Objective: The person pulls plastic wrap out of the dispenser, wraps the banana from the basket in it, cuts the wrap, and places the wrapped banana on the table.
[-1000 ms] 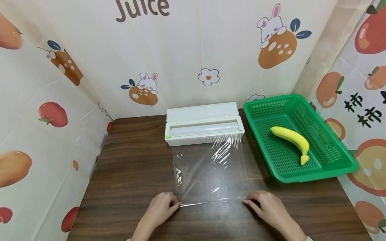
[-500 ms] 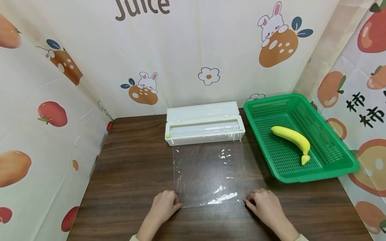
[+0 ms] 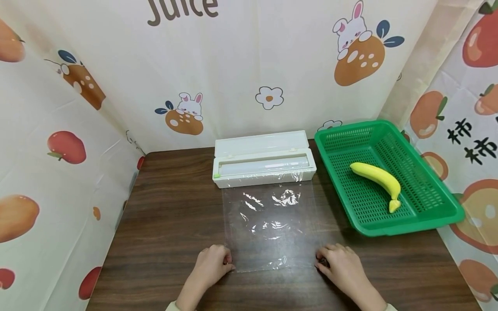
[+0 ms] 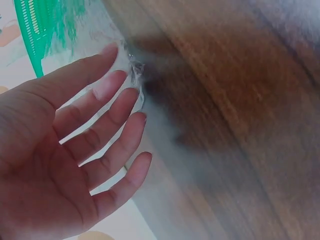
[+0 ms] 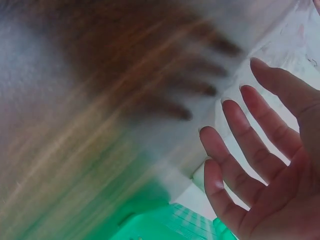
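Observation:
A clear sheet of plastic wrap (image 3: 268, 242) stretches from a white dispenser box (image 3: 264, 177) over the dark wooden table. Its front edge runs between the two hands. At the left front corner is my left hand (image 3: 213, 264), thumb and forefinger slightly apart; in the left wrist view a crumpled bit of wrap (image 4: 136, 70) shows by its fingertips. My right hand (image 3: 339, 263) is at the right front corner, and in the right wrist view its thumb and fingers (image 5: 240, 120) are spread with nothing seen between them. Inside the open-lidded box lies the film roll (image 3: 264, 166).
To the right stands a green basket (image 3: 412, 230) with a yellow banana (image 3: 377, 177) in it. A green tab (image 3: 216, 176) sits at the box's left end. Printed curtains (image 3: 233, 65) close off the back and sides of the table (image 3: 175, 207).
The wrap's front edge has come down and slightly nearer to me, and its glints have shifted. Thumbs and forefingers, earlier pinching the corners, have parted. Box and basket have stayed put.

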Available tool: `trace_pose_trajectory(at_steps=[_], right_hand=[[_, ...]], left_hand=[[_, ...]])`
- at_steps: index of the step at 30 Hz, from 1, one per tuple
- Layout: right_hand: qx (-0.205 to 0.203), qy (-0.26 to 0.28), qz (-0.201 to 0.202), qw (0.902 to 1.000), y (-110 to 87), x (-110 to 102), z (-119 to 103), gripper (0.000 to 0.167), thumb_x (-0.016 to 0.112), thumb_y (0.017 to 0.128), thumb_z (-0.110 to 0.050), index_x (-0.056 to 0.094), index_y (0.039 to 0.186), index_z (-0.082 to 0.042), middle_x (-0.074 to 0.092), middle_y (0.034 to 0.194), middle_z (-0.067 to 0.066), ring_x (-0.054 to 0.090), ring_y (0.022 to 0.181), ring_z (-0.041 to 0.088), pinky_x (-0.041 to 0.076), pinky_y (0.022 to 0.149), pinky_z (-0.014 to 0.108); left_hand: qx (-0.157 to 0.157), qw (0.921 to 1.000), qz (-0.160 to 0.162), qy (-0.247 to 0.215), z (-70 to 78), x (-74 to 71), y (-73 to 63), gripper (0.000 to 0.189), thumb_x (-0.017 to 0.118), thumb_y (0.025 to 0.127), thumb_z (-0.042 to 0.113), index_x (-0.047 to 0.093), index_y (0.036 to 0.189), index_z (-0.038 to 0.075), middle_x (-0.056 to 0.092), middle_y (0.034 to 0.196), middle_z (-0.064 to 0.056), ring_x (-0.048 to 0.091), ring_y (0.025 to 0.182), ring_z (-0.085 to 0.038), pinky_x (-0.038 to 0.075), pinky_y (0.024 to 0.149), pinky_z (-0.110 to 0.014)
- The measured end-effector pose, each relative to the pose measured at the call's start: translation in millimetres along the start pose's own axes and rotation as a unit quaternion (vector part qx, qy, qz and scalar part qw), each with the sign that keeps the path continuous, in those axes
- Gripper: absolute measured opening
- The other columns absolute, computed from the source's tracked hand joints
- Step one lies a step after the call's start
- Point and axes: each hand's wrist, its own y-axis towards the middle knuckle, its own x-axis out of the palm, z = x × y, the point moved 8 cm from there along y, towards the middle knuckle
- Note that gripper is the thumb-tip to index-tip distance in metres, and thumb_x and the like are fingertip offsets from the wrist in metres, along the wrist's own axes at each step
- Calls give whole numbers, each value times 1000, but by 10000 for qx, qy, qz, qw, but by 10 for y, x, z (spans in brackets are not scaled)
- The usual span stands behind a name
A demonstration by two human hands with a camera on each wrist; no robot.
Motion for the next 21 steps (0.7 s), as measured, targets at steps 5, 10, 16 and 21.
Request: trace_pose_trajectory(at_steps=[5,10,16,21], right_hand=[[-246,-14,602,9979,0,-182,-34,28,98,71,-26,70,77,-24,61,74,-13,60,70,12,54,65,36],[-596,61,1396,9884,27,-454,-39,26,97,70,-24,73,78,-21,67,78,-10,63,71,14,53,61,33],[-799,423,2143,9726,64,-848,33,28,74,98,-38,77,82,-15,73,80,-3,66,69,18,55,59,37],[-601,564,2694,9595,61,-1188,154,67,37,111,-59,79,88,-11,76,83,1,70,74,23,56,60,42]], left_hand=[[-174,9989,425,59,-49,-156,75,34,90,84,23,61,67,21,50,64,14,40,56,1,36,50,-22],[-396,9931,1107,17,-135,-396,211,17,84,91,21,72,82,14,55,68,9,45,60,-3,40,50,-24],[-623,9784,1938,-356,-258,-691,392,21,79,97,19,75,110,3,74,92,-8,71,81,-25,59,64,-44],[-789,9633,2432,-813,-332,-911,518,30,75,100,17,71,121,-4,75,104,-18,73,96,-36,61,76,-54]])
